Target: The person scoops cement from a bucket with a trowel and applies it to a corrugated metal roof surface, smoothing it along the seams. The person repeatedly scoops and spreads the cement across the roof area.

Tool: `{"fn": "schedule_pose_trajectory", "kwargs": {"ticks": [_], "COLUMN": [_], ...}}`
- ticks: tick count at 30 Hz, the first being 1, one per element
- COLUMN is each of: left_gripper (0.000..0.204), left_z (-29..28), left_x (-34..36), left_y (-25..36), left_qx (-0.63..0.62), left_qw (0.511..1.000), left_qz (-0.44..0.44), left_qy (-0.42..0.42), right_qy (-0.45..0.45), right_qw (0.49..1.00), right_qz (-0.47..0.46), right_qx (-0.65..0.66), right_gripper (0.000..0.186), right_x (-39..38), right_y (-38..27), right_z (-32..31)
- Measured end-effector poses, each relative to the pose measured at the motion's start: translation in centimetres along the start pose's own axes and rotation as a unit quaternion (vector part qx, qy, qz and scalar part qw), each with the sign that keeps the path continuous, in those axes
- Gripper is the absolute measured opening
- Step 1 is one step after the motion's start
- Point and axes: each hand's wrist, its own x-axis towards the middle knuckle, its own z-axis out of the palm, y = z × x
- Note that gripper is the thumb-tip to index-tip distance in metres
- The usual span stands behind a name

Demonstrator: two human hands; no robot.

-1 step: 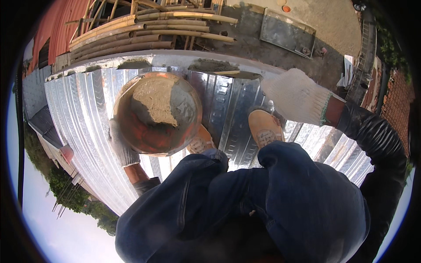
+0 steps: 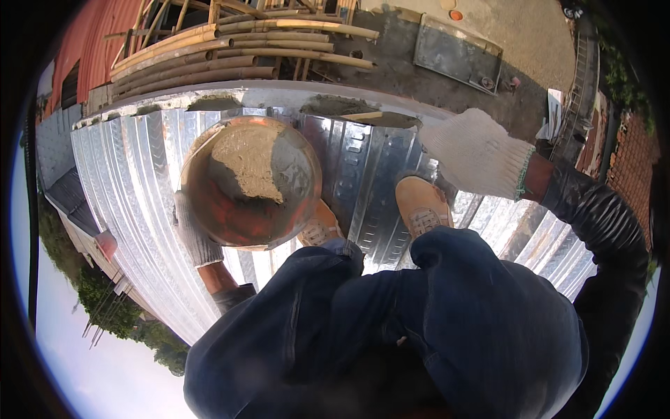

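Bowl of Mortar at My Left Side, Ledge Partly Covered

I squatted above the shiny metal sheets [image 2: 112, 167], with the round reddish bowl [image 2: 244, 220] in front of my left shoe [image 2: 321, 225]. My left hand [image 2: 190, 227], in a pale knitted glove, was against the outer left side of this bowl. Its fingers were hidden, so I cannot tell if they gripped or only supported. My right hand [image 2: 474, 150], also gloved, was beside the ledge [image 2: 279, 94], to the right of the patches. Its fingers were turned away, and I cannot tell whether they held some tool.

As I judged it, the work was only in part done. Dark patches [image 2: 335, 105] of mortar lay along the ledge, but pale gaps remained between them, and their surface looked rough. A good heap of mortar [image 2: 244, 160] was in the bowl, so it seemed there was more to spread.

Compared with the earlier frame, very little was different: my right hand had shifted slightly to the right, while the bowl and my left hand had stayed practically in the same place.
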Motion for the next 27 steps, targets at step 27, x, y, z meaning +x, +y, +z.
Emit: {"fn": "schedule_pose_trajectory", "kwargs": {"ticks": [27], "left_gripper": [0.047], "left_z": [-1.8], "left_x": [-0.1], "left_y": [-1.3], "left_qx": [-0.029], "left_qw": [0.999], "left_qz": [-0.033], "left_qy": [-0.002], "right_qy": [0.100], "right_qw": [0.994], "right_qz": [-0.023], "right_qx": [0.033], "right_gripper": [0.022], "right_x": [8.9], "right_y": [1.7], "right_z": [3.0]}}
